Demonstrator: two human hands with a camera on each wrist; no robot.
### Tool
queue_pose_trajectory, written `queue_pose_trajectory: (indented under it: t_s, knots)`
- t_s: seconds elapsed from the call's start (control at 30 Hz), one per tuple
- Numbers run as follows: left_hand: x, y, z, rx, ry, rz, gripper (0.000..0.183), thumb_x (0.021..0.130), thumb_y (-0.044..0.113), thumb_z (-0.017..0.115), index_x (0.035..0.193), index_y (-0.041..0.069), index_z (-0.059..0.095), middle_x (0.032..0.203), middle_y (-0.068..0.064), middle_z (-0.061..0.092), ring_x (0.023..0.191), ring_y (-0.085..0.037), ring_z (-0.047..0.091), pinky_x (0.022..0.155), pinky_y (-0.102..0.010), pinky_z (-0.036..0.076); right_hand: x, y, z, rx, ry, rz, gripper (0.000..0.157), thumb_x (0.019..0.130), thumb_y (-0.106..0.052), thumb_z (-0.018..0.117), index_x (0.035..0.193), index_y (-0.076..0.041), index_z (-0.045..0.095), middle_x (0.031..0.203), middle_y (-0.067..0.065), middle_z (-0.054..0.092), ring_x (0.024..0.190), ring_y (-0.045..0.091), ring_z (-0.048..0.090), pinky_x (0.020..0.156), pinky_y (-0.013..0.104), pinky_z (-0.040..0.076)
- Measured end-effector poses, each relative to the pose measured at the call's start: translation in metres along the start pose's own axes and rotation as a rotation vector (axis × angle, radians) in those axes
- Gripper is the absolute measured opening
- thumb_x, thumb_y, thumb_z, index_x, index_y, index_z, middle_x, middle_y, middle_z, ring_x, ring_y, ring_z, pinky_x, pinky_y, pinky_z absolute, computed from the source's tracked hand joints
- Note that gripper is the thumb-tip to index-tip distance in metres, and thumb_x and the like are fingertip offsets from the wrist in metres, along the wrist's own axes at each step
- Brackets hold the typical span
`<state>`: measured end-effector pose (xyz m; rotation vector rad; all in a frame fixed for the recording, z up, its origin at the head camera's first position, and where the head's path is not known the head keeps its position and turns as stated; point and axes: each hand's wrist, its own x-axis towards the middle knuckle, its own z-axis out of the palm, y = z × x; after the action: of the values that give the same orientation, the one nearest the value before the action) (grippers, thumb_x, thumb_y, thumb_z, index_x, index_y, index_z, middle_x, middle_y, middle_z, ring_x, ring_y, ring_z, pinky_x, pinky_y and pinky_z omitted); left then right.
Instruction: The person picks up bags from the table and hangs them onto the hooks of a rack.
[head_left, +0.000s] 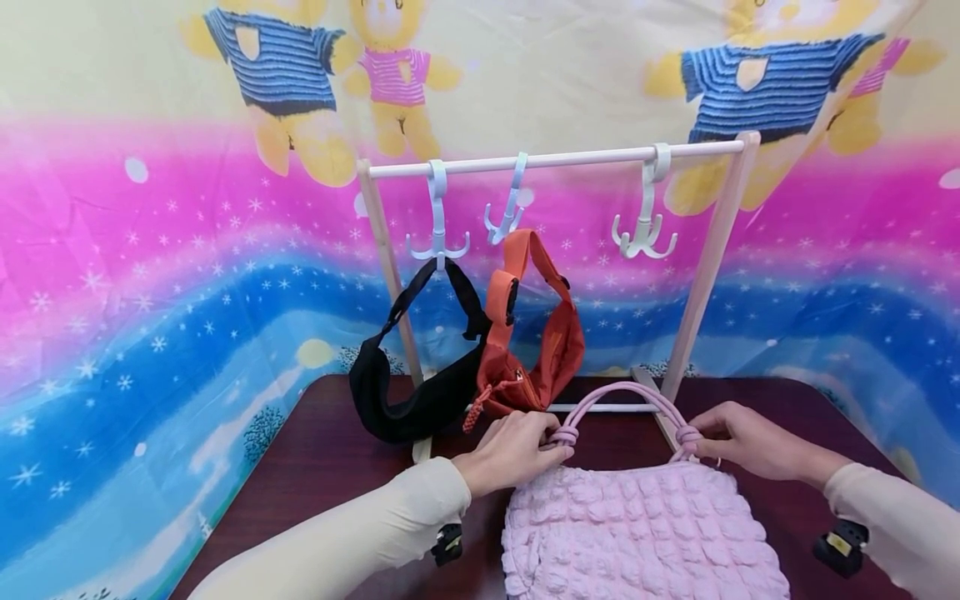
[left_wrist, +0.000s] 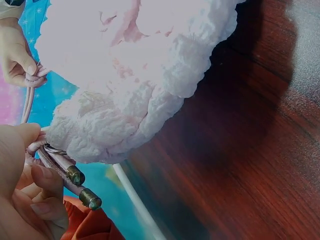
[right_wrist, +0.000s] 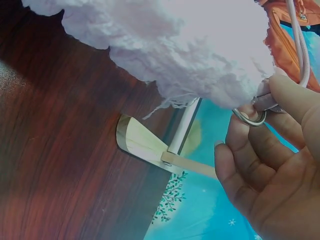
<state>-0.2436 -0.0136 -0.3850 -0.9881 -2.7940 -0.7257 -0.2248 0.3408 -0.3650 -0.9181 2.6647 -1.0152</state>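
Observation:
A pink quilted handbag (head_left: 637, 525) with a puffy surface hangs between both hands at the front of the table. My left hand (head_left: 517, 450) pinches the knotted base of its cord handle (head_left: 622, 389) on the left side. On the other side, my right hand (head_left: 757, 442) pinches the matching knot. The handle arches up between them. In the left wrist view, two metal-tipped cord ends (left_wrist: 82, 187) dangle by the left fingers. A metal ring (right_wrist: 250, 120) shows beside the right fingers in the right wrist view.
Behind the handbag stands a wooden rack with a white rail (head_left: 570, 158). A black bag (head_left: 420, 400) hangs from the left hook (head_left: 438, 217); an orange bag (head_left: 536, 358) is beside it, under the middle hook (head_left: 508, 208). Another white hook (head_left: 645, 217) is at right. The dark table (head_left: 315, 467) lies below.

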Motion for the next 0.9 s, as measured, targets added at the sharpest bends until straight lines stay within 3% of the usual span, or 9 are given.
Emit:
queue_pose_trajectory:
  t_s: [0.37, 0.6, 0.9]
  knots:
    - [0.0015, 0.0015, -0.0036, -0.013, -0.01, -0.009, 0.02, 0.094, 0.044, 0.069, 0.091, 0.024, 0.065, 0.06, 0.01, 0.046, 0.05, -0.003, 0.044, 0.047, -0.022, 0.033, 0.0002, -0.002, -0.0022, -0.005, 0.011, 0.008, 0.018, 0.1, -0.01, 0.061, 0.108, -0.004, 0.076, 0.093, 0.0, 0.075, 0.07, -0.003, 0.06, 0.057, 0.025, 0.051]
    - [0.002, 0.0022, -0.0057, -0.012, 0.001, -0.006, 0.02, 0.094, 0.044, 0.069, 0.091, 0.024, 0.065, 0.06, 0.01, 0.045, 0.051, -0.003, 0.043, 0.047, -0.021, 0.032, 0.0008, -0.0052, -0.0047, -0.011, 0.026, -0.014, 0.016, 0.1, -0.011, 0.062, 0.104, -0.009, 0.077, 0.082, -0.008, 0.071, 0.067, -0.003, 0.058, 0.056, 0.026, 0.05]
    - [0.0038, 0.0031, -0.01, -0.024, 0.006, -0.004, 0.025, 0.095, 0.044, 0.068, 0.081, 0.026, 0.058, 0.059, 0.009, 0.04, 0.049, -0.005, 0.038, 0.046, -0.023, 0.027, 0.0017, -0.0071, -0.0086, -0.023, 0.048, -0.028, 0.015, 0.1, -0.01, 0.062, 0.104, -0.009, 0.077, 0.082, -0.007, 0.072, 0.067, -0.003, 0.058, 0.056, 0.024, 0.049]
